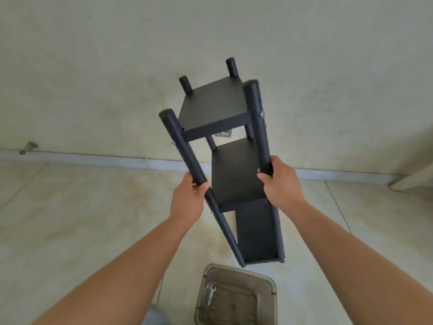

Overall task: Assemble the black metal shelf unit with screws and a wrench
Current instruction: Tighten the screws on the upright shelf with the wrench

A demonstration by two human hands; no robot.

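The black metal shelf unit (215,102) is held up in the air in front of me, tilted with its far end high against the wall. It has three shelf boards between four round posts, and silver screw heads show on the posts. My left hand (189,198) grips the near left post about halfway along. My right hand (278,184) grips the near right post at about the same height. A silver wrench (209,294) lies inside a clear plastic bin (269,281) on the floor below the shelf.
A beige tiled floor (70,219) meets a pale wall with a grey baseboard (93,158). A metal door stop (28,147) sticks out of the wall low at the left. A pale frame edge (412,179) stands at the right.
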